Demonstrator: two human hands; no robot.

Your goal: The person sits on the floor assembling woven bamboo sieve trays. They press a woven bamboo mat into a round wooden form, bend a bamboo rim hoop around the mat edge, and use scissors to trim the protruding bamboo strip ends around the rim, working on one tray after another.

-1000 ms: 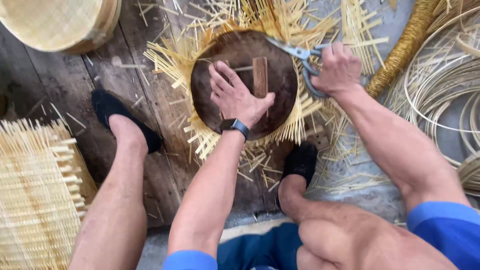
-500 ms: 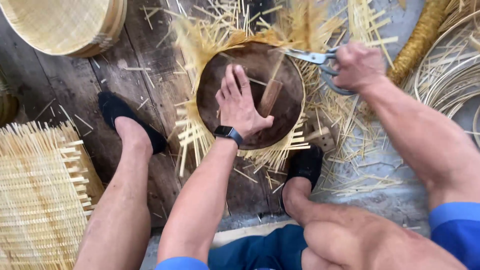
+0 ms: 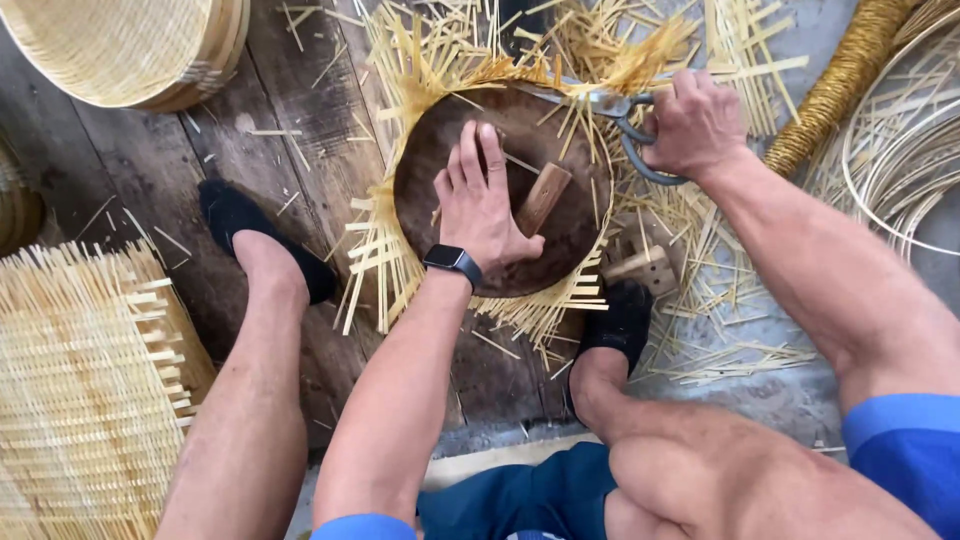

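Even, soft daylight, bright overall, no glare. Shadows faint and short. Focus sharp throughout; mild wide-angle stretch at edges.

- The floor (image 3: 290, 110) is dark, weathered wooden planks running away from the viewer, under even daylight.
- At 3 o'clock the planks give way to grey concrete (image 3: 790, 390).
- Pale straw-coloured offcuts (image 3: 740, 360) litter both surfaces.
- A woven tray (image 3: 120, 45) lies at 11 o'clock.
- A woven mat (image 3: 80, 400) lies at 8 o'clock.
- Coiled cane hoops (image 3: 900, 150) sit at 2 o'clock.
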